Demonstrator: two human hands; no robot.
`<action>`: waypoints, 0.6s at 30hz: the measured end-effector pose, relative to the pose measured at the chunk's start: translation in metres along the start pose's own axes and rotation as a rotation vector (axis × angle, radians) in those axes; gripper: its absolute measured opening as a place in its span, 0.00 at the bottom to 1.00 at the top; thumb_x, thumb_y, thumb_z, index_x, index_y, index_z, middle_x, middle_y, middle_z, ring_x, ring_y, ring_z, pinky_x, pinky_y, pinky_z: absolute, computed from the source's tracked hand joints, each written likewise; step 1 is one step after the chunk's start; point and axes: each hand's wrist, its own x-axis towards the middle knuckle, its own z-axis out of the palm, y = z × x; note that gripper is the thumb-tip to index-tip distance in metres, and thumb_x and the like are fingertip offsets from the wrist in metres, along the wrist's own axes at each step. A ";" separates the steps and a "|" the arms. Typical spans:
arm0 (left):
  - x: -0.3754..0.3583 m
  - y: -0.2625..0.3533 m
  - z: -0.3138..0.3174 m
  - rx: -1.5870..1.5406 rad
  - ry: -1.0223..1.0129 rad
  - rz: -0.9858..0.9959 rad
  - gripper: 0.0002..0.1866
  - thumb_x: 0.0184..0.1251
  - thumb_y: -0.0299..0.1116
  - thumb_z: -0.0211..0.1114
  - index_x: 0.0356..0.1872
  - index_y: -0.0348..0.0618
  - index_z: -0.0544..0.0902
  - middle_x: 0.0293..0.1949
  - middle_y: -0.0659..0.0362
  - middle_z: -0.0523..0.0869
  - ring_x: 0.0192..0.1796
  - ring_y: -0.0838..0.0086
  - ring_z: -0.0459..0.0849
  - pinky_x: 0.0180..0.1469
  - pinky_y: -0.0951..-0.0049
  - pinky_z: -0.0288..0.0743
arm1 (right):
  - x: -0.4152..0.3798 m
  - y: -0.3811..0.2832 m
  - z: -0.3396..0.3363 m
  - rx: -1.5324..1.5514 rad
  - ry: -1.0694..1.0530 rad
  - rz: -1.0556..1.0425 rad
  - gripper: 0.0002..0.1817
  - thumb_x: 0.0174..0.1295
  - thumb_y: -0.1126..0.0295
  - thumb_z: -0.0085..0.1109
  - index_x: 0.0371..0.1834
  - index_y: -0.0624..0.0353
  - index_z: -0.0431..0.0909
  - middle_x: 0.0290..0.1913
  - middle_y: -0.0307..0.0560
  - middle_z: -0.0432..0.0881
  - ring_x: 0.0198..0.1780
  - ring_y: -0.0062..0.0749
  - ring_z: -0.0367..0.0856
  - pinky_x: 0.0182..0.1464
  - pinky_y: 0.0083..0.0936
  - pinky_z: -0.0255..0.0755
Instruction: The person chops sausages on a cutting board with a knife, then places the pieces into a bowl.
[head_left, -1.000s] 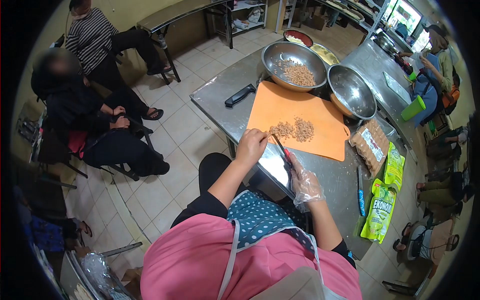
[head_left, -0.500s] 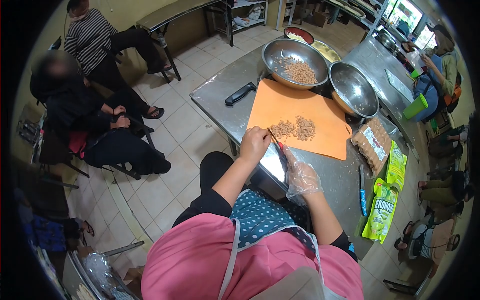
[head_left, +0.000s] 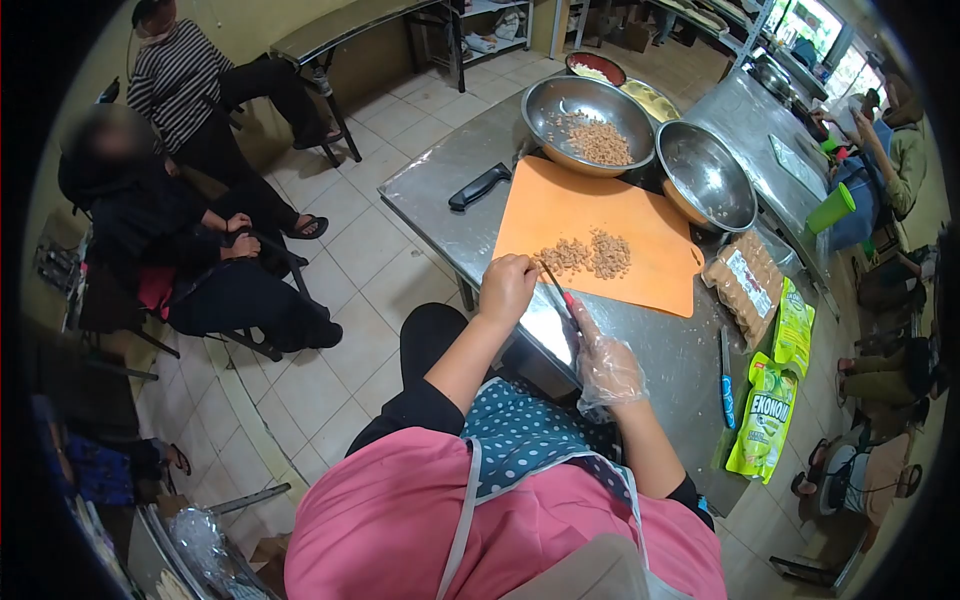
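My right hand (head_left: 608, 365), in a clear plastic glove, grips a knife (head_left: 570, 299) with a red handle. Its thin blade points away from me, over the near edge of an orange cutting board (head_left: 650, 285). My bare left hand (head_left: 508, 288) is closed at the board's near left corner, fingers pressed together beside the blade tip. Whatever those fingers hold is hidden. Just beyond the blade lie two small heaps of chopped brown food (head_left: 590, 256) on the board.
Behind the board stand a steel bowl (head_left: 545, 105) with chopped pieces and another steel bowl (head_left: 715, 170). A black-handled knife (head_left: 481, 187) lies left; a packet of brown sausages (head_left: 745, 285), a blue-handled knife (head_left: 727, 385) and green pouches (head_left: 765, 420) lie right. People sit at left.
My right hand has drawn slightly back toward me with the knife, and more of the blade shows. My left hand stays nearly in place.
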 end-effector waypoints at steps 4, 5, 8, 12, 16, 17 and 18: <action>0.001 0.001 0.000 0.016 0.001 0.017 0.04 0.47 0.27 0.64 0.22 0.36 0.81 0.24 0.49 0.81 0.29 0.57 0.81 0.35 0.63 0.74 | 0.016 -0.002 0.013 -0.008 0.067 -0.066 0.27 0.62 0.67 0.44 0.67 0.36 0.56 0.24 0.65 0.78 0.27 0.59 0.78 0.30 0.49 0.69; 0.000 0.001 0.000 0.004 0.007 0.021 0.04 0.47 0.26 0.63 0.22 0.36 0.81 0.23 0.49 0.81 0.29 0.57 0.81 0.34 0.64 0.74 | 0.019 -0.003 0.014 -0.021 0.072 -0.071 0.28 0.62 0.67 0.44 0.67 0.36 0.56 0.24 0.65 0.78 0.27 0.59 0.78 0.29 0.49 0.69; 0.000 0.001 0.000 -0.018 0.024 0.028 0.04 0.46 0.26 0.63 0.21 0.36 0.81 0.23 0.49 0.81 0.29 0.58 0.81 0.34 0.64 0.74 | 0.020 -0.003 0.014 -0.042 0.053 -0.071 0.28 0.62 0.67 0.44 0.67 0.37 0.54 0.25 0.65 0.78 0.27 0.58 0.78 0.30 0.49 0.70; 0.000 0.001 0.000 -0.002 0.036 0.041 0.04 0.46 0.27 0.63 0.20 0.36 0.80 0.23 0.50 0.81 0.28 0.58 0.80 0.34 0.64 0.74 | -0.002 -0.004 -0.001 -0.046 -0.008 -0.029 0.28 0.63 0.67 0.42 0.68 0.36 0.54 0.26 0.65 0.78 0.29 0.58 0.79 0.31 0.49 0.70; 0.001 0.001 0.002 -0.026 0.048 0.039 0.04 0.47 0.27 0.63 0.20 0.36 0.80 0.23 0.50 0.81 0.29 0.58 0.80 0.34 0.64 0.74 | -0.010 0.001 -0.005 -0.029 -0.043 -0.010 0.28 0.63 0.68 0.42 0.68 0.35 0.54 0.28 0.65 0.78 0.30 0.59 0.79 0.33 0.49 0.69; 0.002 0.000 0.003 -0.028 0.048 0.048 0.04 0.47 0.27 0.63 0.21 0.36 0.80 0.23 0.50 0.81 0.29 0.58 0.80 0.34 0.64 0.74 | -0.009 0.001 -0.005 -0.018 -0.061 0.012 0.29 0.62 0.69 0.42 0.68 0.34 0.53 0.28 0.66 0.78 0.31 0.59 0.79 0.33 0.49 0.69; 0.003 -0.001 0.004 -0.029 0.049 0.057 0.04 0.47 0.26 0.63 0.21 0.36 0.80 0.23 0.50 0.81 0.29 0.58 0.80 0.34 0.64 0.74 | -0.007 0.002 -0.003 -0.019 -0.059 0.010 0.29 0.62 0.69 0.42 0.68 0.34 0.53 0.28 0.66 0.78 0.31 0.59 0.79 0.33 0.49 0.69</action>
